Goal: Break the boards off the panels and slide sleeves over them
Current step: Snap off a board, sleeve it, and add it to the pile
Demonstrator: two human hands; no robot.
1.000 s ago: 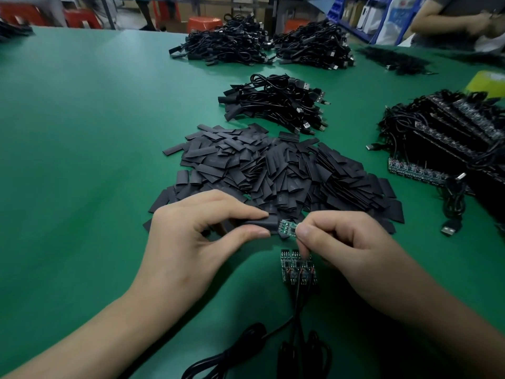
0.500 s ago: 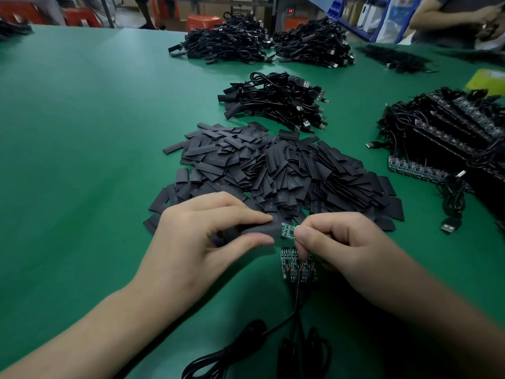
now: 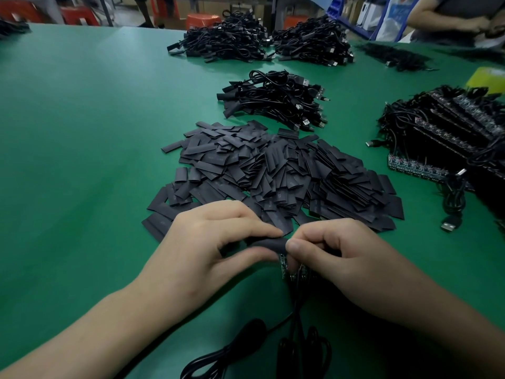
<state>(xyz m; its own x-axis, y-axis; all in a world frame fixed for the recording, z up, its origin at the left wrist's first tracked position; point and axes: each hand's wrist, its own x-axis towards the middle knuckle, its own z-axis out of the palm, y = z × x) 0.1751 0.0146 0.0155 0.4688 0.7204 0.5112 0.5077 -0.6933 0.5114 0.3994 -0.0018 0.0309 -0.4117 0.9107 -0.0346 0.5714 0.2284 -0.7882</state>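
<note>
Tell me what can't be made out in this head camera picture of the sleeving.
Head view:
- the board being sleeved: hidden inside the sleeve in the left hand and behind the thumb of the right hand.
- other boards: blurred, covered by that hand's fingers.
- cable coils: cut off by the bottom edge.
- print on the loose sleeves: too small.

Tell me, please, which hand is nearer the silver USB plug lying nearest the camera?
Right. The right hand sits left of the silver USB plug; the left hand is farther left.

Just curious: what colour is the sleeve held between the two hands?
Matte black. The sleeve shows best in the head view, the only one here.
</note>
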